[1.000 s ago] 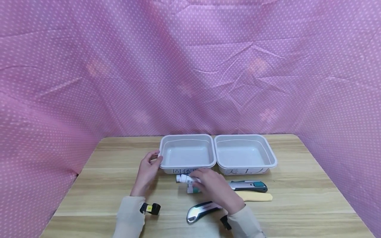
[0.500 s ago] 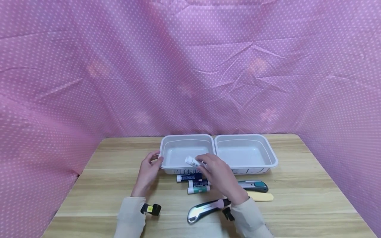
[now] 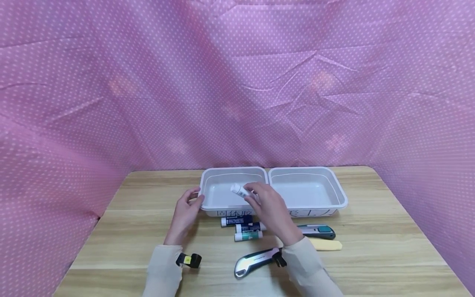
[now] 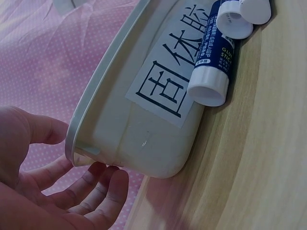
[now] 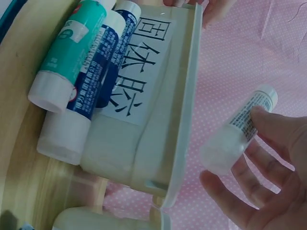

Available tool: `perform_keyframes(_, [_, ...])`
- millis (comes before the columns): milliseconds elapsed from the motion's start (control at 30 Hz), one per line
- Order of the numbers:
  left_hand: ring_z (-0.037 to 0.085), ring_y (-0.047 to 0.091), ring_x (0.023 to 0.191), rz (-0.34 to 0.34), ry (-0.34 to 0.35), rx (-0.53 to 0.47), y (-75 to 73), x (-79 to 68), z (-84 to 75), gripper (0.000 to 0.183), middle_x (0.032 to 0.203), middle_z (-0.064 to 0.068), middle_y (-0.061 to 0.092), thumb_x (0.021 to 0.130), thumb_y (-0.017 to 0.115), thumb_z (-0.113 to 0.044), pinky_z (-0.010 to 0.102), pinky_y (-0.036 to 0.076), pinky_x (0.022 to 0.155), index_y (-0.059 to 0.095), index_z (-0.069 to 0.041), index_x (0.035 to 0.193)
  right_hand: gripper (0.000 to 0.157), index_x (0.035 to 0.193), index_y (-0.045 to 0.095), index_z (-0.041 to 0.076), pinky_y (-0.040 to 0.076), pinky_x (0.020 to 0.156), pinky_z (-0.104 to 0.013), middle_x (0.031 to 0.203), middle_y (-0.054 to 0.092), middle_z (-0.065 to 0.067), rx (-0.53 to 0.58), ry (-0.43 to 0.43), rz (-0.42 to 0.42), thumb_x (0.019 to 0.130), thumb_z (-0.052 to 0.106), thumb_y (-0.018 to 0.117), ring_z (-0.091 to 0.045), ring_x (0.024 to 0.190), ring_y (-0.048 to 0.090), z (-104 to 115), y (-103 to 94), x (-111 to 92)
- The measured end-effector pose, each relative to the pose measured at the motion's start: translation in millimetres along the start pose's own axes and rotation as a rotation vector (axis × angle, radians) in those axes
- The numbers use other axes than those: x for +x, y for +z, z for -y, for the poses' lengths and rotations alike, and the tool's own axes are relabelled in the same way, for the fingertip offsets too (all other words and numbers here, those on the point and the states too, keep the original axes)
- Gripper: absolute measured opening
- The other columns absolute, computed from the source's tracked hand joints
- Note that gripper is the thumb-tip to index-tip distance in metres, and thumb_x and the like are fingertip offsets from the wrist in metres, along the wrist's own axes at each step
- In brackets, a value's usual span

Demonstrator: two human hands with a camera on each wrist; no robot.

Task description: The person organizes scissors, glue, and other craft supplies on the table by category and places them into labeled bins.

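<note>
My left hand (image 3: pixel 186 210) holds the left end of a white plastic box (image 3: pixel 217 196), its thumb at the rim and its fingers below in the left wrist view. A paper label with Chinese characters (image 4: pixel 163 86) is on the box's front. My right hand (image 3: pixel 272 210) pinches a white glue stick (image 5: pixel 244 124) between thumb and fingers, tilted above this box. In front of the box lie two navy glue sticks (image 3: pixel 236 221) and a green one (image 3: pixel 248 236), side by side.
A second white box (image 3: pixel 302 194) stands against the first on the right. A silver-and-black utility knife (image 3: pixel 254 262) lies near the front. A utility knife with a teal slider (image 3: pixel 320 231) and a yellow-handled thing (image 3: pixel 326 245) lie partly behind my right arm.
My right hand has carried the white glue stick up and away from me, from over the other glue sticks to above the left box. My left hand has stayed at the box's end.
</note>
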State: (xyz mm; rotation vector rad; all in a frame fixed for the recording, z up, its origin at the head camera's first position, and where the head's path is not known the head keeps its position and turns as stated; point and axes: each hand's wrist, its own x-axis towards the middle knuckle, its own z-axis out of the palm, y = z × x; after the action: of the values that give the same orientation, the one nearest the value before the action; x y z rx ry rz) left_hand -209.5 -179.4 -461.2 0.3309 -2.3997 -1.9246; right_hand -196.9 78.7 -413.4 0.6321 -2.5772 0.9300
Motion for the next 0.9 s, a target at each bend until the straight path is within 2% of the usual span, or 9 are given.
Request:
perform_keyframes(500, [0.038,0.061,0.123,-0.002,0.035,-0.002,-0.2,-1.5,-0.3,0.045,0.141,0.024,0.054,0.104,0.056,-0.016,0.048,0.057,0.102,0.049,-0.004,0.147,0.028,0.120,0.072,0.016,0.061,0.086,-0.040,0.116,0.073,-0.002,-0.019,0.033,-0.023,0.093,0.018,0.076,-0.021,0.104,0.068,-7.2,14.9,7.9])
perform_keyframes(900, [0.039,0.060,0.124,-0.005,0.013,-0.005,-0.4,0.6,1.5,0.044,0.141,0.021,0.054,0.104,0.056,-0.017,0.046,0.058,0.100,0.049,-0.006,0.147,0.027,0.119,0.073,0.016,0.061,0.081,-0.038,0.112,0.073,-0.002,-0.031,0.051,-0.016,0.093,0.016,0.076,-0.021,0.100,0.068,-13.3,26.8,9.0])
